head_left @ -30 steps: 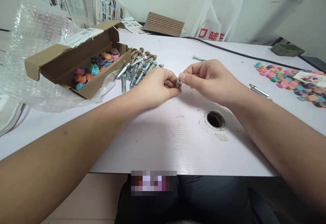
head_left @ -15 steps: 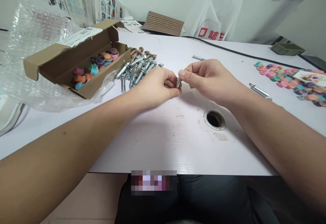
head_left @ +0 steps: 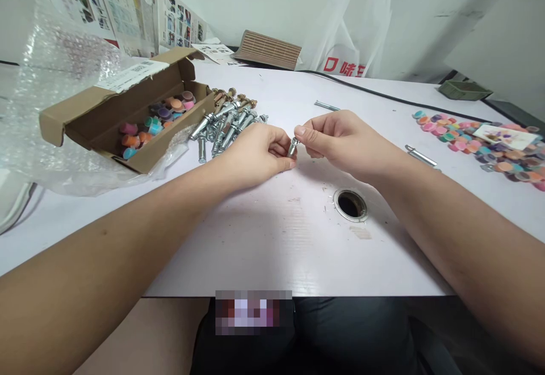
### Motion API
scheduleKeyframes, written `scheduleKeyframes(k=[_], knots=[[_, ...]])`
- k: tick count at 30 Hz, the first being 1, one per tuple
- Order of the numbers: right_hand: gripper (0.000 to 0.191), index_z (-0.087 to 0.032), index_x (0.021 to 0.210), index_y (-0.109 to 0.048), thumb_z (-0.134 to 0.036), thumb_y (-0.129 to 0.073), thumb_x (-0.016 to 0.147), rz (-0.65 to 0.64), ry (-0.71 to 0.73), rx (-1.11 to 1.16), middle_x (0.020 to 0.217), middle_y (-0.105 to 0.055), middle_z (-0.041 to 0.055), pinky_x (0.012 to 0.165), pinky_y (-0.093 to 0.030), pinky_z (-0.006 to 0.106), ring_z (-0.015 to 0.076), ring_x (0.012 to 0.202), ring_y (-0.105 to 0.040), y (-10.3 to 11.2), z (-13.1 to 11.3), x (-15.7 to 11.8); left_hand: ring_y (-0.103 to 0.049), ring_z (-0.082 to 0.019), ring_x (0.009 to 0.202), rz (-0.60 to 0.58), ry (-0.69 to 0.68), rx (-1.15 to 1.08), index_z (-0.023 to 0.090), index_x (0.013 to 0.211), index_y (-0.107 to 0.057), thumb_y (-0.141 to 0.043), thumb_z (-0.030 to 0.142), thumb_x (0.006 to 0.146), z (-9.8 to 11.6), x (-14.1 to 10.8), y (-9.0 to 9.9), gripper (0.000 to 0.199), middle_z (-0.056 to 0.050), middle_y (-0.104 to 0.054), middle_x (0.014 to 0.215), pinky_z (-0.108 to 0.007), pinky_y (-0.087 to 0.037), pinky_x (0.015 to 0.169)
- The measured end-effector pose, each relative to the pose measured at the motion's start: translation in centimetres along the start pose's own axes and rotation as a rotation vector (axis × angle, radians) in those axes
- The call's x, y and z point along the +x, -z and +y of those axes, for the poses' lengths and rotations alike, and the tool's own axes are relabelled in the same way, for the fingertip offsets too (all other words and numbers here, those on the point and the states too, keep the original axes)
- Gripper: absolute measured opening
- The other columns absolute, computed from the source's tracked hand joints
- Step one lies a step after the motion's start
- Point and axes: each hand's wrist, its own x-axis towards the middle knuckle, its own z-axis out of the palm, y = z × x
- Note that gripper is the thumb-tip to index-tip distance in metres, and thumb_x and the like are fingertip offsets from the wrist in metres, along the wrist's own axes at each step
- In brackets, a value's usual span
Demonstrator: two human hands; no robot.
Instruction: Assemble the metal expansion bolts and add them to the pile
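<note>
A silver expansion bolt [head_left: 292,150] sticks up from between the thumb and fingers of my left hand [head_left: 261,150]. My right hand [head_left: 336,136] is closed at the bolt's upper end, thumb and forefinger pinching a small ring-like metal piece that looks like a washer. Whether this piece sits around the bolt or just touches it, I cannot tell. Behind my left hand lies a heap of silver expansion bolts [head_left: 230,125], with several brass-coloured ones at its back. Beyond my right hand is a single silver bolt [head_left: 326,105]. More bolts [head_left: 420,155] rest right of my right wrist.
On the left, an open cardboard box [head_left: 170,150] with small coloured paint pots stands on bubble wrap [head_left: 38,142]. Many more paint pots [head_left: 464,136] are spread at the right. A round hole with a metal rim [head_left: 336,199] is in the tabletop. A black cable [head_left: 383,95] runs along the back.
The view has shifted slightly. My right fingers have drawn a little back from the bolt's end, and a ring-like piece now shows there. My left hand keeps its hold.
</note>
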Motion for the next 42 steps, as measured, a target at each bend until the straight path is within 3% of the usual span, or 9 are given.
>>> scheduleKeyframes(k=[10,14,17,22,27,33,37,40,42], knots=[[0.051,-0.015,0.073,-0.057,-0.053,-0.061,0.107,0.055,0.159,-0.005,0.071,-0.052,0.0039,0.058,-0.03,0.028,0.0095,0.066,-0.041,0.4,-0.2,-0.4,-0.064,-0.011,0.072,0.004,-0.048,-0.051,0.014,0.08,-0.072,-0.077,0.004,0.079,-0.1,0.1,-0.1,0.011,0.0,-0.071,0.074,-0.027,-0.049,0.071],[0.042,-0.017,0.077,-0.059,-0.045,-0.061,0.108,0.118,0.031,-0.173,0.071,-0.056,0.0034,0.057,-0.028,0.031,0.0095,0.06,-0.037,1.8,-0.4,-0.7,-0.069,-0.013,0.077,-0.001,-0.025,-0.094,0.016,0.08,-0.072,-0.08,0.008,0.079,-0.3,0.1,-0.1,0.011,-0.002,-0.075,0.08,-0.028,-0.052,0.076],[0.035,-0.017,0.076,-0.063,-0.033,-0.062,0.106,0.113,-0.114,-0.463,0.061,-0.052,0.0015,0.057,-0.028,0.033,0.0103,0.054,-0.035,2.8,1.2,0.0,-0.068,-0.013,0.076,-0.009,0.005,-0.095,0.016,0.08,-0.072,-0.079,0.006,0.078,-0.1,0.0,-0.2,0.012,-0.002,-0.076,0.08,-0.027,-0.052,0.075],[0.027,-0.019,0.076,-0.071,-0.037,-0.071,0.097,0.044,-0.063,-0.62,0.071,-0.065,0.0029,0.061,-0.035,0.033,0.0131,0.06,-0.048,2.5,4.5,1.5,-0.068,-0.013,0.077,-0.012,-0.001,-0.063,0.015,0.081,-0.072,-0.079,0.008,0.078,-0.1,-0.1,0.0,0.01,-0.004,-0.077,0.082,-0.027,-0.051,0.075],[0.032,-0.018,0.071,-0.064,-0.038,-0.074,0.095,0.127,-0.081,-0.627,0.069,-0.062,0.0023,0.064,-0.033,0.033,0.0127,0.061,-0.047,2.8,3.7,1.8,-0.072,-0.017,0.084,-0.034,-0.008,-0.041,0.016,0.085,-0.073,-0.079,0.019,0.081,-0.6,-0.1,0.3,0.008,-0.006,-0.079,0.089,-0.031,-0.053,0.08],[0.023,-0.017,0.075,-0.062,-0.028,-0.071,0.093,0.42,-0.309,-0.624,0.072,-0.062,0.0093,0.068,-0.035,0.036,0.0161,0.066,-0.048,7.2,3.2,0.6,-0.072,-0.014,0.082,-0.04,0.015,-0.039,0.016,0.085,-0.073,-0.079,0.02,0.082,-0.5,-0.2,0.5,0.008,-0.004,-0.079,0.087,-0.03,-0.053,0.08],[0.011,-0.016,0.1,-0.069,-0.021,-0.062,0.093,0.471,-0.36,-0.609,0.091,-0.07,0.0142,0.072,-0.041,0.037,0.0203,0.077,-0.056,8.7,5.7,1.5,-0.071,-0.014,0.082,-0.053,0.011,-0.025,0.016,0.084,-0.073,-0.079,0.019,0.082,-0.4,-0.2,0.5,0.007,-0.004,-0.078,0.086,-0.029,-0.054,0.079],[0.045,-0.017,0.14,-0.061,-0.027,-0.064,0.096,0.473,-0.312,-0.621,0.113,-0.073,0.0135,0.093,-0.048,0.042,0.0268,0.103,-0.062,8.1,7.9,3.8,-0.072,-0.015,0.082,-0.047,0.012,-0.011,0.016,0.084,-0.073,-0.077,0.017,0.081,-0.5,-0.1,0.4,0.005,-0.004,-0.078,0.085,-0.03,-0.054,0.079],[0.054,-0.018,0.15,-0.057,-0.035,-0.063,0.1,0.46,-0.283,-0.657,0.123,-0.07,0.0158,0.109,-0.043,0.048,0.0316,0.118,-0.059,7.5,8.9,5.5,-0.072,-0.015,0.082,-0.042,0.005,-0.006,0.017,0.084,-0.073,-0.077,0.018,0.081,-0.6,-0.1,0.3,0.004,-0.004,-0.078,0.086,-0.03,-0.054,0.079]])
